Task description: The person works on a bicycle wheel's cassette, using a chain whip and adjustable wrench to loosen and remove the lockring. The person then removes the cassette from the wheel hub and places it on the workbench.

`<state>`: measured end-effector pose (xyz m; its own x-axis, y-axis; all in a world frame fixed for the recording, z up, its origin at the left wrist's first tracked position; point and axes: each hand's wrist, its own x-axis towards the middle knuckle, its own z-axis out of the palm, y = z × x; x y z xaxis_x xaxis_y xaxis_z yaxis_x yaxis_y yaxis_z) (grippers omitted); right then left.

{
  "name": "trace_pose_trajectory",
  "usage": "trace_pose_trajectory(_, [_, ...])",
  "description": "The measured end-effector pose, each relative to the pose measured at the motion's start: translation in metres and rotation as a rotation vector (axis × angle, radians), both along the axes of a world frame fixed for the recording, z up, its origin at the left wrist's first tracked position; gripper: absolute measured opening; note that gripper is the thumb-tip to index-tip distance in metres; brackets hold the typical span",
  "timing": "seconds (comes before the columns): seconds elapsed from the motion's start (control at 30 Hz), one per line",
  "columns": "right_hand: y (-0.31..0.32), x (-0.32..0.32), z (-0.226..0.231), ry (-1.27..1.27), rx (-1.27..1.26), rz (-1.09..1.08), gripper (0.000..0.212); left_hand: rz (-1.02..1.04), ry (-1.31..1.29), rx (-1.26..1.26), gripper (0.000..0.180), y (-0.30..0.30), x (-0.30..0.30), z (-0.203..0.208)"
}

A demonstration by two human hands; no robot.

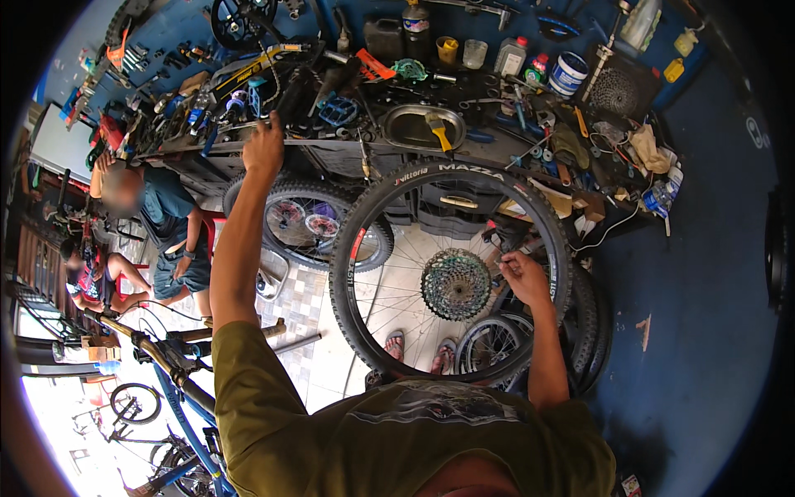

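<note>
A large bicycle wheel with a black knobby tyre point(346, 240) stands upright in front of me, close to my shirt. Its big multi-cog cassette point(455, 284) faces me and looks dark and greenish. My right hand point(526, 277) is at the wheel's right side, beside the spokes, its fingers bent together toward the cassette. Whatever may be between those fingertips is too small to make out. Out over the bench's front edge stretches my left hand point(263, 147), near scattered tools, its fingers partly extended with nothing visible in them.
The cluttered workbench point(323, 145) holds an oval metal tray point(397, 126) with a yellow-handled brush point(439, 132), a blue pedal point(338, 110) and bottles. More wheels point(323, 219) lean below it. A blue bicycle point(178, 398) stands left; two people point(170, 219) sit beyond. A blue wall point(687, 331) bounds the right.
</note>
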<state>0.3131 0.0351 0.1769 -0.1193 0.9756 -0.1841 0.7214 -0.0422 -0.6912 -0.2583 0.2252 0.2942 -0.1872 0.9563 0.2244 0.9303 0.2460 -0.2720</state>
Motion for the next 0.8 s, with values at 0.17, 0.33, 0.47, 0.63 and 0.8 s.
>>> trace_pose_trajectory(0.17, [0.0,-0.005,-0.001,0.034,-0.003,-0.025,0.026,0.092,-0.059,0.036,0.057,0.019,-0.001,-0.005])
trace_pose_trajectory(0.33, [-0.003,0.002,-0.007,0.015,0.004,-0.04,0.028,0.122,-0.178,0.046,0.059,0.017,0.003,0.001])
trace_pose_trajectory(0.47, [0.002,0.003,-0.019,0.036,0.045,-0.016,0.028,0.126,-0.246,0.092,0.062,0.01,-0.009,0.002])
trace_pose_trajectory(0.63, [0.011,-0.021,-0.002,0.08,0.016,-0.004,0.027,0.189,-0.373,0.152,0.066,-0.003,-0.025,0.007])
trace_pose_trajectory(0.8, [0.016,-0.036,0.005,0.111,0.004,0.006,0.025,0.201,-0.541,0.312,0.066,-0.023,-0.017,0.023])
